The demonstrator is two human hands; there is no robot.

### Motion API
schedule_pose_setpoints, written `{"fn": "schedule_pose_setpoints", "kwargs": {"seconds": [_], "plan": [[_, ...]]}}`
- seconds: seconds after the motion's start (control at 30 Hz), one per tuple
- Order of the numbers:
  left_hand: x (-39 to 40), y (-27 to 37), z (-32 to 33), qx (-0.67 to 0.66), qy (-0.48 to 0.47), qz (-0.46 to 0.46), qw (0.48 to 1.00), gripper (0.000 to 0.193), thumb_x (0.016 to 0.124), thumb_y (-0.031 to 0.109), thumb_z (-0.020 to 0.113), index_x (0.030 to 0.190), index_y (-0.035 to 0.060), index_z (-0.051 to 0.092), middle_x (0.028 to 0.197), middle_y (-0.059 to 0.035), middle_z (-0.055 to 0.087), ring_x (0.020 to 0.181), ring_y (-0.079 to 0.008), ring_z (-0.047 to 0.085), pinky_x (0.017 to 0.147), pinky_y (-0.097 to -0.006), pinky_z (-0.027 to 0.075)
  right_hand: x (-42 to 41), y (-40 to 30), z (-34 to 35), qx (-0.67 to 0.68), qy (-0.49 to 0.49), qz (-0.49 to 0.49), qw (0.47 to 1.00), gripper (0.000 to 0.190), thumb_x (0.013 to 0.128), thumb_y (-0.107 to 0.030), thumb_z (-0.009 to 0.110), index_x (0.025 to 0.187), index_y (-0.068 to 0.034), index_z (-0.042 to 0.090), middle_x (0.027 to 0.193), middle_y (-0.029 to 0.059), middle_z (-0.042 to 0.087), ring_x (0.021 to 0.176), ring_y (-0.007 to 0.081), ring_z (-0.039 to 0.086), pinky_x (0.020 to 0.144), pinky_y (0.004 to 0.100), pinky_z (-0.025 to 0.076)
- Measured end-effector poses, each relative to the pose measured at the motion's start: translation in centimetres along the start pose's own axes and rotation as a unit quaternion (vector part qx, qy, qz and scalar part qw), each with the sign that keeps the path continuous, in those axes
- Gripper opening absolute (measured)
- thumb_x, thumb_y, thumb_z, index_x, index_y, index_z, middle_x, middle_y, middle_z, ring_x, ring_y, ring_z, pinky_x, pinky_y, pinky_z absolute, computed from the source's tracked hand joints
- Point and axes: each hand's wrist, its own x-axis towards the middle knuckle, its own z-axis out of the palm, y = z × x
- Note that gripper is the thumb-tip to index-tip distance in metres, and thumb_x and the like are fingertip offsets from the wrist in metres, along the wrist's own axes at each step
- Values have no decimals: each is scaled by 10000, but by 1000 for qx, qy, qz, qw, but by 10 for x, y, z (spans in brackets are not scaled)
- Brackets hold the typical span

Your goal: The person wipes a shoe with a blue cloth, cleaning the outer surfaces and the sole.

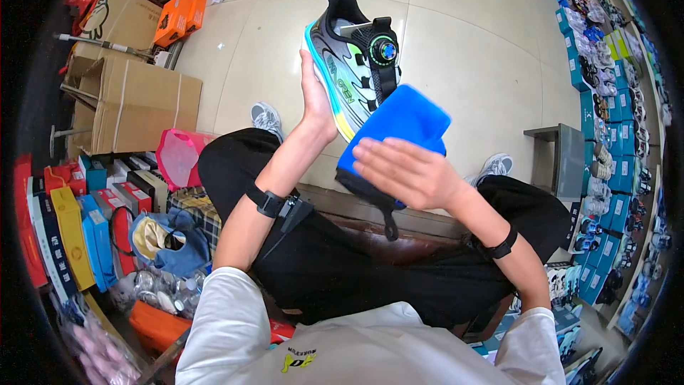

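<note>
My left hand [316, 97] grips a sneaker [350, 72] by its blue, white and yellow sole, heel end away from me. The upper is grey, white and black, with a round dial [384, 51] on the black tongue. A paper tag or card shows at the collar. Over the toe lies a bright blue cloth mitt [409, 117] with a black cuff and hanging loop. My right hand [409, 171] is laid across this mitt, fingers extended and slightly blurred; the thumb is hidden. Whether the mitt encloses the toe or only rests against it, I cannot tell.
Cardboard boxes [144, 99] stand at the left, near orange boxes [179, 17]. Shoe boxes [75, 235], a blue fabric bag [171, 240] and a pink bag [181, 155] sit by my left leg. A grey stool [567, 160] and shelves of shoes [604, 171] line the right.
</note>
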Motion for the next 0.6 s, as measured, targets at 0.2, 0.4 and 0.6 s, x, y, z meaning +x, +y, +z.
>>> {"fn": "schedule_pose_setpoints", "kwargs": {"seconds": [0.2,0.4,0.6], "plan": [[1,-2,4,28,1,25,999,897,1027,795,229,1533,99,484,1426,-163,626,1266,-317,648,1102,-485,525,-2,13,-3,-17,15,105,994,380,972,-100,576,1325,-34,702,1409,131,681,1341,269,638,1132,415,489],[1,-3,0,-8,-7,-21,1000,973,978,856,191,1541,123,495,1405,-182,652,1235,-362,674,1065,-540,559,-3,-14,16,-25,-35,-33,999,412,965,-150,556,1329,-2,680,1446,140,656,1364,241,616,1174,394,460],[5,-3,-9,20,21,15,999,952,992,839,188,1554,127,477,1450,-172,622,1288,-354,647,1121,-536,523,-1,11,-3,3,9,104,995,427,948,-118,580,1353,-25,679,1437,141,660,1362,262,621,1147,417,483]]}}
